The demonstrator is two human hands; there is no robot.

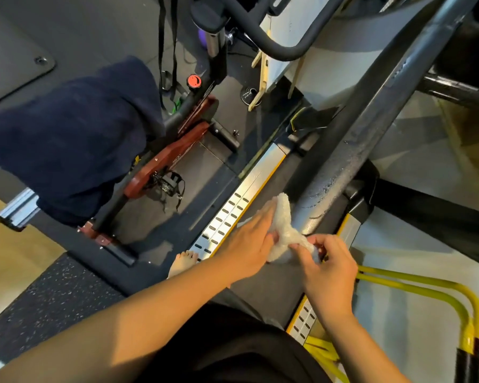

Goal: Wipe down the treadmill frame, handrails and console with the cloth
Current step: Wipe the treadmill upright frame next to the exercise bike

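Observation:
A white fluffy cloth (pixel 284 228) is held between both hands above the treadmill belt. My left hand (pixel 248 246) lies along the cloth's left side, its fingers fairly straight against it. My right hand (pixel 325 265) pinches the cloth's lower right end with curled fingers. Just above the cloth, the treadmill's dark upright frame post (pixel 371 125) runs diagonally up to the right, speckled with droplets. The silver side rail (pixel 241 205) with black slots and a yellow edge lies left of the hands.
An exercise bike (pixel 177 150) with a dark cloth draped over its seat (pixel 72 134) stands to the left on black mats. Yellow bars (pixel 440 291) sit at lower right. My bare foot (pixel 183 262) rests by the side rail.

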